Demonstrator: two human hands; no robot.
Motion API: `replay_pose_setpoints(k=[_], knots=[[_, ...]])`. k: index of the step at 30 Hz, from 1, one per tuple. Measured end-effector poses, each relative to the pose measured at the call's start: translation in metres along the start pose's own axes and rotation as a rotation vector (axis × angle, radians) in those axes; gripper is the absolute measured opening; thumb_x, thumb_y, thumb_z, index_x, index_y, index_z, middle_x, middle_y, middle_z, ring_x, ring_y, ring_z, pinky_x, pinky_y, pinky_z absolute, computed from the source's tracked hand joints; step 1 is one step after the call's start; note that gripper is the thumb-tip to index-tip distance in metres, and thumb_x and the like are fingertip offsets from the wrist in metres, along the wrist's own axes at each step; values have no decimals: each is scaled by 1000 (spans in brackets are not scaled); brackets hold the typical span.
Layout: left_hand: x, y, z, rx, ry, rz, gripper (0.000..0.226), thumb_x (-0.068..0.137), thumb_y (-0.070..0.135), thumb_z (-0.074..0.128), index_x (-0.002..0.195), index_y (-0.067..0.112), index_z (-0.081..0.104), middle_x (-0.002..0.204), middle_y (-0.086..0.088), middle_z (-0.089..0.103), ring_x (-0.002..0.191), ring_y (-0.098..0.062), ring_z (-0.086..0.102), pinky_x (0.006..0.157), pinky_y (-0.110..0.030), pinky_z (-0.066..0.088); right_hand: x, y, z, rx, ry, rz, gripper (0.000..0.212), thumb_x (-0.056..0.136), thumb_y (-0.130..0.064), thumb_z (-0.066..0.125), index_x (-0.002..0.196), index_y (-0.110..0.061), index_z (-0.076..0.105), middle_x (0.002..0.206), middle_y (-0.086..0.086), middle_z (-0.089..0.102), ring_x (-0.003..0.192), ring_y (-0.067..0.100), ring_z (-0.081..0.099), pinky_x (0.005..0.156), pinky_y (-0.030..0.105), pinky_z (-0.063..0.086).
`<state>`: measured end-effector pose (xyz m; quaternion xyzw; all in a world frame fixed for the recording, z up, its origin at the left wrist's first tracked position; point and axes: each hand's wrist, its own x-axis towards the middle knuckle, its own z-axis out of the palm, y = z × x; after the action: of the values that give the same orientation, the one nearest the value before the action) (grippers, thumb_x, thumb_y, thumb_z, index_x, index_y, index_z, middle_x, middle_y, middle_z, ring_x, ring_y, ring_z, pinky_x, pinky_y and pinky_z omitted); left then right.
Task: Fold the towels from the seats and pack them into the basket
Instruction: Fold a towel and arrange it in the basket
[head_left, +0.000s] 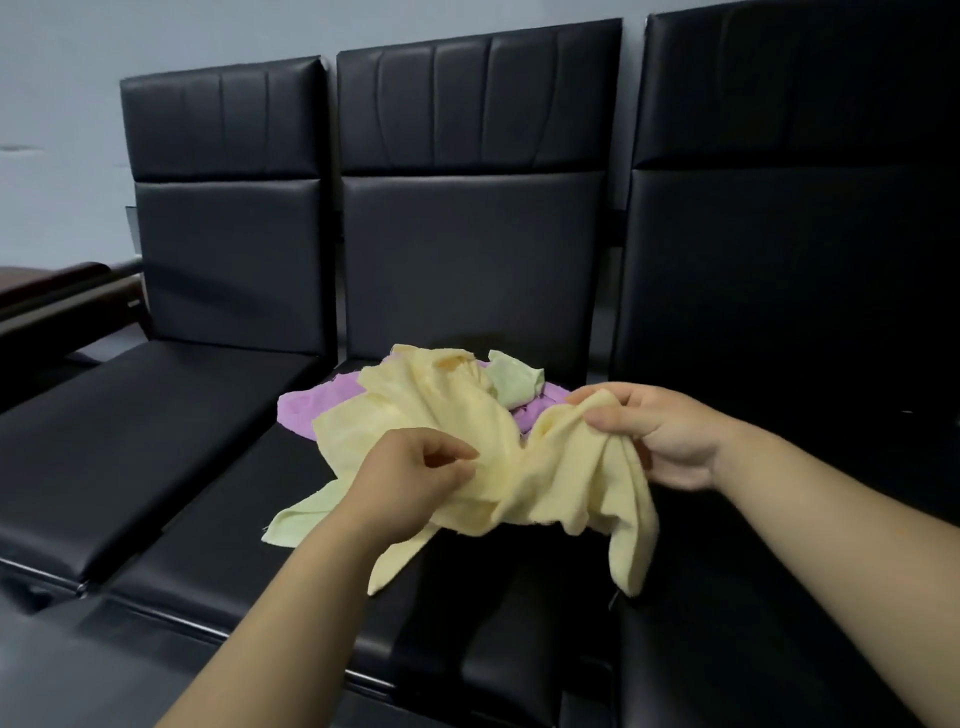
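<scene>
Standing by the row of black padded chairs, I saw the left seat (130, 441) first, then the middle seat (218, 545), where the towels lay in a loose heap. A purple towel (311, 410) sat at the heap's left, partly under the others, and a corner of a pale green towel (296, 525) stuck out just beside the person's left wrist. The left hand (415, 473) had its fingers curled, pinching a fold of the yellow towel (519, 467). That towel was crumpled and hung between the two hands, raised a little above the cushion, its lower ends drooping toward the seat's front edge. Another bit of pale green showed behind it. The right hand (660, 436) gripped the towel's bunched right edge between thumb and fingers. Beyond it stood the right seat (779, 260).
</scene>
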<state>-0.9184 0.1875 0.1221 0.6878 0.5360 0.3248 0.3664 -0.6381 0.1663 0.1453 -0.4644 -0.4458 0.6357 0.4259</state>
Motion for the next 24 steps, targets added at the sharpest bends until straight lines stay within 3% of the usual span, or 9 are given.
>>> replay_pose_setpoints(k=[3, 6, 8, 10, 13, 16, 18, 20, 24], knots=[[-11, 18, 28, -142, -176, 45, 10, 88, 11, 77, 93, 19, 80, 89, 3, 78, 81, -2, 68, 75, -16, 53, -15, -7, -10, 72, 145, -53, 26, 84, -16, 68, 108, -7, 72, 99, 17, 76, 83, 23, 76, 71, 36, 64], [-15, 34, 57, -391, -382, 49, 15, 90, 5, 74, 99, 17, 77, 94, -7, 75, 84, -13, 65, 77, -23, 52, -27, -7, -33, -28, 425, -75, 16, 94, -13, 69, 106, -3, 73, 105, 24, 75, 88, 30, 76, 81, 44, 62], [-7, 31, 64, -374, -320, 42, 17, 91, 11, 73, 103, 23, 75, 97, 1, 73, 85, -10, 65, 74, -19, 50, -35, -2, -46, -206, 602, -62, 10, 95, -15, 71, 100, -7, 75, 100, 19, 77, 92, 33, 75, 87, 48, 61], [3, 11, 64, -12, -152, 74, 22, 91, 26, 74, 113, 31, 72, 112, 8, 66, 96, -8, 63, 80, -20, 48, -44, 6, -46, -393, 687, -46, 6, 94, -18, 73, 95, -14, 77, 94, 10, 78, 90, 28, 75, 83, 45, 62], [1, -19, 67, 478, -335, 85, 48, 84, 53, 73, 129, 43, 62, 131, 8, 52, 122, -12, 53, 104, -30, 42, -46, 25, -38, -572, 697, -21, 4, 93, -22, 73, 92, -20, 77, 91, 2, 76, 87, 21, 71, 76, 39, 60], [-5, -27, 80, 746, -474, 76, 59, 81, 70, 61, 136, 54, 49, 141, 15, 42, 132, -18, 37, 110, -42, 35, -42, 42, -37, -606, 674, 63, 5, 91, -22, 73, 89, -21, 77, 91, 5, 77, 89, 26, 73, 83, 46, 60], [-5, -25, 87, 802, -467, 92, 61, 82, 73, 56, 139, 55, 44, 143, 16, 39, 133, -20, 32, 109, -44, 32, -42, 50, -38, -741, 619, 117, 9, 90, -28, 73, 98, -24, 76, 101, 2, 76, 92, 21, 71, 86, 44, 61], [-7, -23, 91, 809, -472, 116, 62, 83, 71, 55, 141, 54, 42, 144, 15, 37, 132, -21, 31, 110, -44, 32, -44, 62, -32, -948, 522, 139, 37, 87, -42, 74, 122, -32, 69, 124, -5, 65, 106, 16, 65, 95, 36, 54], [-7, -22, 96, 676, -487, 136, 59, 88, 61, 60, 143, 46, 48, 141, 9, 43, 128, -23, 36, 112, -36, 33, -52, 91, -17, -1322, 301, 189, 78, 85, -72, 61, 154, -43, 36, 161, -2, 24, 148, 27, 23, 121, 38, 26]])
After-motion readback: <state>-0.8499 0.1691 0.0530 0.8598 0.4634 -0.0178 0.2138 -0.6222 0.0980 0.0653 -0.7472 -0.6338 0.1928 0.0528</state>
